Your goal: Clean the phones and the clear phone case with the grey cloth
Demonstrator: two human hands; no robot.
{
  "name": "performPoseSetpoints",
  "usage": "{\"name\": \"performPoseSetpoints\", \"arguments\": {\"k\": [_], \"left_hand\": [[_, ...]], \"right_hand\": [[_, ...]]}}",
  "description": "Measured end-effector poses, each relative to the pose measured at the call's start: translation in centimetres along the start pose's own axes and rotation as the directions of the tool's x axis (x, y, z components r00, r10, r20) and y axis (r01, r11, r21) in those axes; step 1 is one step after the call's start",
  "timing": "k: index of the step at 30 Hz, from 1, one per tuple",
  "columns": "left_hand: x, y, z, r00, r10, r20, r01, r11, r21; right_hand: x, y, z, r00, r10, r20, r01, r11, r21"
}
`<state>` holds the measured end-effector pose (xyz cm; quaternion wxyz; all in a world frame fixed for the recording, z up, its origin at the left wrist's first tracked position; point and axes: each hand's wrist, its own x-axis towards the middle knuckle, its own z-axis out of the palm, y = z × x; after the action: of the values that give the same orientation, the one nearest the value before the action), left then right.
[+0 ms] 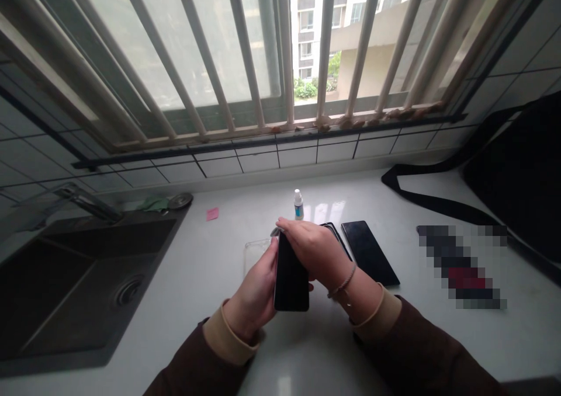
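My left hand (pixel 256 288) is wrapped round a black smartphone (pixel 291 285), its dark screen facing up towards me. Over the upper part of that screen lies my right hand (pixel 313 245), fingers together. A small greyish piece (pixel 276 232) shows by its fingertips at the phone's top edge; its kind is unclear. Behind my left hand a clear phone case (pixel 254 254) lies on the counter. Partly hidden by my right hand is a black-rimmed case or frame (pixel 337 235). Just beyond stands a small white bottle (pixel 298 206) with a blue label.
On the white counter (pixel 175 320), a second dark phone (pixel 370 253) lies to the right, near a blurred-out item (pixel 460 267). A black bag (pixel 517 156) with a strap sits far right. A pink note (pixel 212 214) and a dark sink (pixel 83 320) are left. A barred window rises behind.
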<state>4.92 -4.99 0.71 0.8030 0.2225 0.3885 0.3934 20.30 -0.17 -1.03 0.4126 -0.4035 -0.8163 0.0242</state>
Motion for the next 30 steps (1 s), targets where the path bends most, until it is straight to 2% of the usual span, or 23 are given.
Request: {"name": "performPoseSetpoints", "arguments": {"k": [3, 6, 10, 12, 19, 26, 30], "left_hand": [[0.2, -0.1, -0.1, 0.997, 0.054, -0.056, -0.056, 0.998, -0.02], [0.5, -0.1, -0.2, 0.994, 0.102, -0.044, -0.105, 0.992, -0.07], [1.0, 0.3, 0.3, 0.966, 0.257, -0.025, -0.256, 0.94, -0.224], [1.1, 0.5, 0.5, 0.956, 0.291, -0.03, -0.288, 0.92, -0.265], [1.2, 0.5, 0.1, 0.96, 0.277, -0.037, -0.275, 0.912, -0.304], [1.6, 0.7, -0.5, 0.969, 0.24, -0.055, -0.245, 0.913, -0.326], [1.6, 0.8, -0.6, 0.964, 0.261, -0.055, -0.264, 0.907, -0.327]], "right_hand": [[-0.1, -0.1, 0.5, 0.996, -0.088, 0.008, 0.088, 0.995, 0.038], [0.0, -0.2, 0.6, 0.993, -0.12, -0.002, 0.12, 0.991, 0.055], [0.2, -0.9, 0.6, 0.982, -0.188, 0.02, 0.187, 0.982, 0.041], [0.2, -1.3, 0.7, 0.978, -0.205, 0.039, 0.203, 0.978, 0.038], [0.4, -1.8, 0.8, 0.977, -0.214, 0.017, 0.213, 0.976, 0.031], [0.3, -0.7, 1.0, 0.958, -0.274, 0.079, 0.274, 0.962, 0.014], [0.2, -0.3, 0.8, 0.961, -0.265, 0.082, 0.263, 0.964, 0.04]]}}
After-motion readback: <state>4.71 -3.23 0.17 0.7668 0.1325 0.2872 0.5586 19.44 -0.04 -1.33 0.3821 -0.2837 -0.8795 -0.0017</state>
